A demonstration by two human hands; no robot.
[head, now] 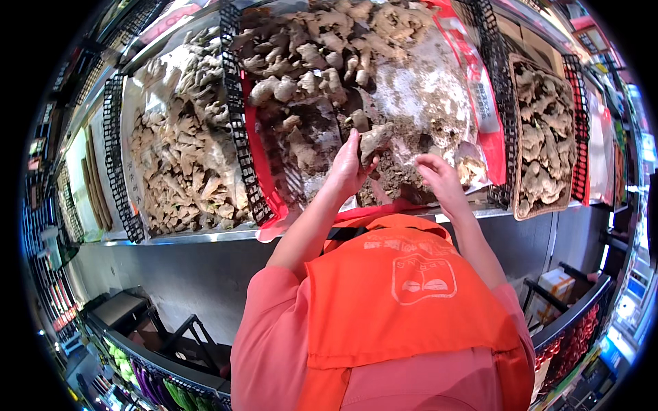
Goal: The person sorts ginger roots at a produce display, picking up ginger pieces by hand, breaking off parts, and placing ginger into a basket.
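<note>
My left hand (pixel 350 165) is closed around a knobbly ginger root (pixel 376 141) and holds it over the middle bin. To its right, my right hand (pixel 437 173) hovers above loose soil with its fingers partly curled and apart, holding nothing. Ginger roots (pixel 313 56) are heaped at the back of this bin, while a few dirt-covered ginger pieces (pixel 303 154) lie left of my left hand. Crumbled soil (pixel 411 131) covers much of the bin's white lining. A pale ginger piece (pixel 470 171) rests at the front right corner.
Black plastic mesh dividers (pixel 237 108) flank the middle bin, beside red plastic edging (pixel 263 177). Smaller ginger (pixel 180 149) fills the left bin. On the right stands a wicker basket (pixel 518 154) of ginger. A metal shelf edge (pixel 205 236) runs along the front.
</note>
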